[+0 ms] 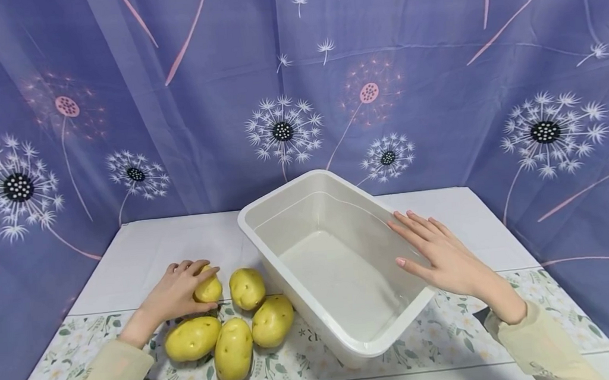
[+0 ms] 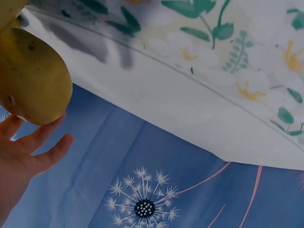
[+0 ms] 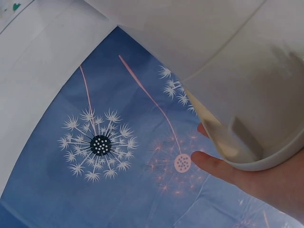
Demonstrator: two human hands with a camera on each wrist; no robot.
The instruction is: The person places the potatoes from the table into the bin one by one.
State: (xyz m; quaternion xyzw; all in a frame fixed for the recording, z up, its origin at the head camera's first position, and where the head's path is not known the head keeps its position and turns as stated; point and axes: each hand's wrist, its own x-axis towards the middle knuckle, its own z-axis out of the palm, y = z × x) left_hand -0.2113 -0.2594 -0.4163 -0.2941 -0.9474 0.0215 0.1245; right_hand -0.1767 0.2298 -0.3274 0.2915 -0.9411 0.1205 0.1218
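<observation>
My left hand (image 1: pixel 180 290) curls its fingers and thumb round a yellow potato (image 1: pixel 208 289). In the left wrist view this potato (image 2: pixel 35 76) sits against the fingertips, part of it cut off by the frame. Several more potatoes lie close by: a round one (image 1: pixel 247 289) just to the right, others (image 1: pixel 233 350) nearer the front edge. My right hand (image 1: pixel 441 257) lies with straight fingers over the right rim of a deep white plastic bin (image 1: pixel 314 308). From the right wrist view, the fingers touch the bin's rim (image 3: pixel 266 164).
The bin stands at an angle on a white table (image 1: pixel 179 238), beside the potatoes. A floral-printed strip (image 1: pixel 465 326) runs across the tabletop. Blue curtains (image 1: pixel 214 131) with dandelion prints enclose the back and both sides.
</observation>
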